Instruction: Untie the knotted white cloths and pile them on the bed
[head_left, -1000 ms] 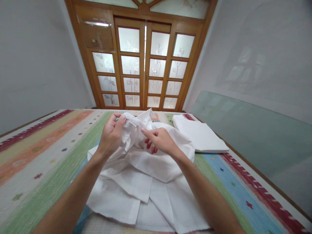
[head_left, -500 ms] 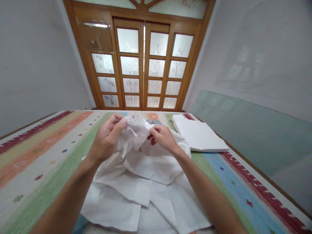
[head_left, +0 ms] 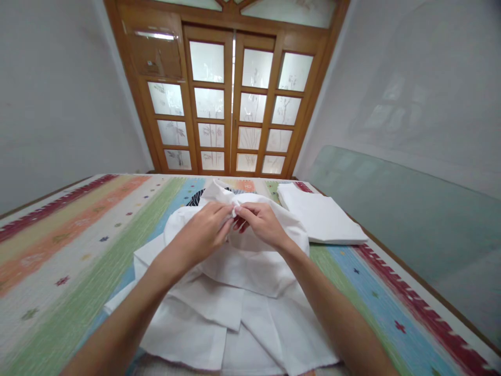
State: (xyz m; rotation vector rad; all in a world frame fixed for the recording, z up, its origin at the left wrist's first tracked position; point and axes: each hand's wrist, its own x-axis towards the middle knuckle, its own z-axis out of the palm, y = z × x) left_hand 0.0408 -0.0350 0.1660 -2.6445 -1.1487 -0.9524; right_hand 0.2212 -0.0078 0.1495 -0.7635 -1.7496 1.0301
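Observation:
A white pleated garment (head_left: pixel 250 271), looking like a skirt, lies spread and bunched in front of me. My left hand (head_left: pixel 213 222) pinches its gathered upper part, fingertips close to those of the other hand. Just to the right, my right hand (head_left: pixel 260 219) grips the same cloth between thumb and fingers. A small white bit of fabric shows where the two hands meet. Behind the garment, a dark piece with white stripes (head_left: pixel 195 198) peeks out at the left.
A flat stack of folded white cloth (head_left: pixel 324 216) rests at the right. Under everything spreads a striped, colourful cover (head_left: pixel 105 261). Against the right wall leans a pale green panel (head_left: pixel 395 209). Wooden doors with frosted panes (head_left: pixel 235 104) stand beyond.
My left hand has moved right, to beside my right hand, and now pinches the cloth there. The lifted left part of the garment has dropped, uncovering the dark striped piece.

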